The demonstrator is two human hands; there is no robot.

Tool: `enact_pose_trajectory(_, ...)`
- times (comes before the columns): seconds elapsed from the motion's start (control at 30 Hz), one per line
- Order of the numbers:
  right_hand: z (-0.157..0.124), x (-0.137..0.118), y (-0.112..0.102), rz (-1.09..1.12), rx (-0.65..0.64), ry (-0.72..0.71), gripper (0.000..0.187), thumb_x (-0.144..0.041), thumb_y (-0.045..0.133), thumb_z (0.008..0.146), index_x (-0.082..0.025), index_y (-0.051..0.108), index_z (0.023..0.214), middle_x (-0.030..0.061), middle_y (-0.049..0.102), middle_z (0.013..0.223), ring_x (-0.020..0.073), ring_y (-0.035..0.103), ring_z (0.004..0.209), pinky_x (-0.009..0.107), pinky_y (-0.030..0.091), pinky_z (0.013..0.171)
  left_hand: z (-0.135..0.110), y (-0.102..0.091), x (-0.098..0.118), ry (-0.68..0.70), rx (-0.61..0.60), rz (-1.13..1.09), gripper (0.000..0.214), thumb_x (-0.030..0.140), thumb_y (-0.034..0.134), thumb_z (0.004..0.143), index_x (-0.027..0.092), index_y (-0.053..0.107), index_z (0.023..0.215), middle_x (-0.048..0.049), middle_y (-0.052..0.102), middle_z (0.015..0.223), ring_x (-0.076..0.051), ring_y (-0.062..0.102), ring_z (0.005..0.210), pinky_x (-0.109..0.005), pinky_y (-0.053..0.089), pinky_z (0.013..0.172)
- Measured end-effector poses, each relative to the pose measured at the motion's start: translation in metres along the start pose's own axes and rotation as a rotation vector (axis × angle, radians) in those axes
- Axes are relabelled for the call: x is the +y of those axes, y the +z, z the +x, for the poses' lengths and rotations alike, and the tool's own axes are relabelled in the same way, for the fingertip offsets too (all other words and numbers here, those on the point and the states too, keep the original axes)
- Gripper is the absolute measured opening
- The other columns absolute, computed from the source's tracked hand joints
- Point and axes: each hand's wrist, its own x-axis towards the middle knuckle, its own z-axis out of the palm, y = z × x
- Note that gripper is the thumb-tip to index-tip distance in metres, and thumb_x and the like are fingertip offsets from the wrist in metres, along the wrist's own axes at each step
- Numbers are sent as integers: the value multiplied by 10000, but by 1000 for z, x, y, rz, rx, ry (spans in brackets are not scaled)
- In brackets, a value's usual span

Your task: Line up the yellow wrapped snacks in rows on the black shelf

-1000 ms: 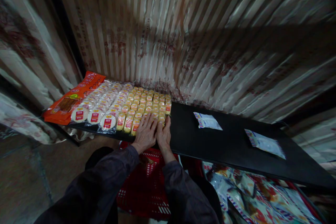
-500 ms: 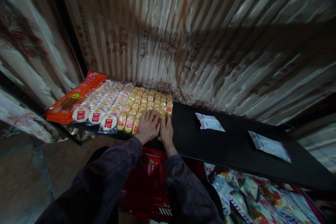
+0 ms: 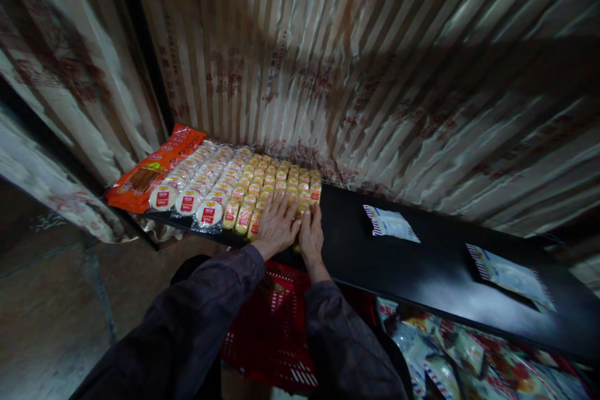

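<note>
Rows of small yellow wrapped snack packets lie on the left end of a black shelf. My left hand rests flat on the front of these rows, fingers stretched out. My right hand lies beside it at the rows' right edge, fingers straight and pressed against the packets. To the left lie rows of round white packets with red labels, and an orange packet at the far left end.
Two flat white packets with striped edges, one and another, lie further right on the shelf. A red plastic basket stands below my arms. Colourful packets fill the lower right. A striped curtain hangs behind the shelf.
Both hands stay on the yellow packets, shifting slightly along the rows. The view has moved a little, so everything sits further right in the picture.
</note>
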Motion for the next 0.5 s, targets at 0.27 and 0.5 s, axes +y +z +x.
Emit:
enact_pose_trajectory(0.27, -3, -5, 3, -89, -11, 54, 691, -562, 266, 875, -167, 357, 1434, 131, 491, 1407, 278, 488, 1267, 429, 372, 1042, -23, -10, -34, -109, 9, 46, 493, 409, 421, 902, 176, 520, 1325, -122, 418, 1463, -286, 261, 1415, -511, 195, 1171)
enact_pose_trajectory(0.5, -3, -6, 4, -85, 2, 67, 676, -550, 288, 871, -147, 397, 1403, 153, 518, 1372, 291, 509, 1240, 437, 382, 1025, -25, -7, -34, -121, 1, 43, 473, 415, 399, 912, 173, 561, 1284, -112, 495, 1402, -280, 360, 1361, -496, 215, 1164)
